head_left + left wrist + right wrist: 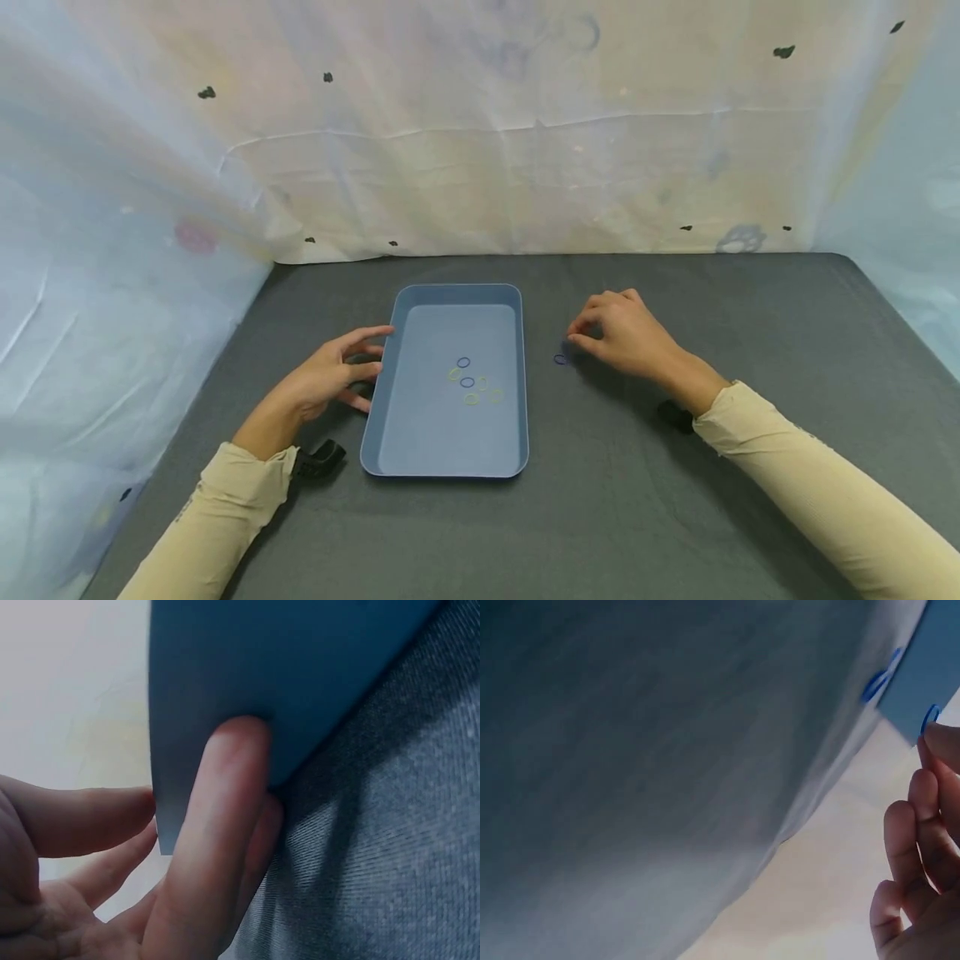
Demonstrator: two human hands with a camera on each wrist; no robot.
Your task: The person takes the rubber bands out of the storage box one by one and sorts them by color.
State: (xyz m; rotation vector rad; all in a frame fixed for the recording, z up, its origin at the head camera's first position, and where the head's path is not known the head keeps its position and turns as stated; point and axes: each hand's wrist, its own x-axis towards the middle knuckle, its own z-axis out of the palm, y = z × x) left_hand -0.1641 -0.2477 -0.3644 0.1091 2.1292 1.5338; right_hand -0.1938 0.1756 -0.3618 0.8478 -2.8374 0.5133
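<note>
Blue rubber band (pixel 560 359) on tabletop (pixel 675 517) | right hand (pixel 626 337) fingers curled, maybe pinching another | left hand (pixel 330 379) fingers straight on tray (pixel 390 367) | pinch gently, lift slowly

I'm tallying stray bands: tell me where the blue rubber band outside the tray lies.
In the head view, the blue rubber band lies on the grey table, between the tray and the right hand.

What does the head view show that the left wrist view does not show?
Only the head view shows the small blue and yellow rubber bands inside the tray, a loose blue rubber band on the cloth, and the right hand beside it. Only the left wrist view shows the left fingers pressed against the tray's outer wall. Both show the left hand, the blue rectangular plastic tray and the dark grey cloth.
</note>
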